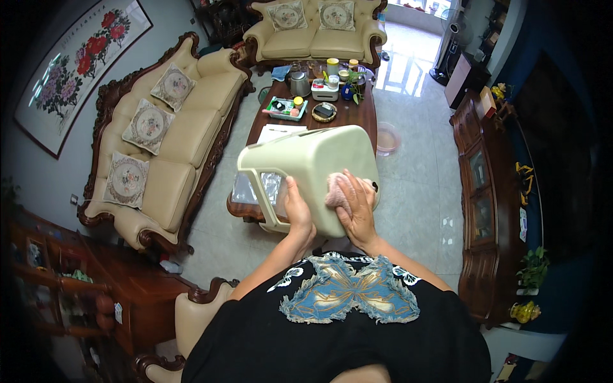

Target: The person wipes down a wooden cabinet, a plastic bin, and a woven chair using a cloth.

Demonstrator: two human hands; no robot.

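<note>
In front of my chest I hold up a pale green plastic bin-like piece (287, 153), tilted, with a smooth rounded base and a framed opening in its side. Whether it is a bin or a stool I cannot tell. My left hand (298, 208) grips it beside the opening, thumb up along the wall and the other fingers hidden. A folded pink cloth (340, 191) is pressed flat on the base under the fingers of my right hand (358, 210). Near my right fingertips the base has a small dark spot.
Behind the plastic piece stands a dark wooden coffee table (258, 115) with a kettle (300, 84), a teal basket (286, 109), a wicker tray (324, 112) and paper (280, 131). Cream sofas (201, 124) flank it. A pink basin (388, 139) sits on the tiled floor by a wooden cabinet (479, 191).
</note>
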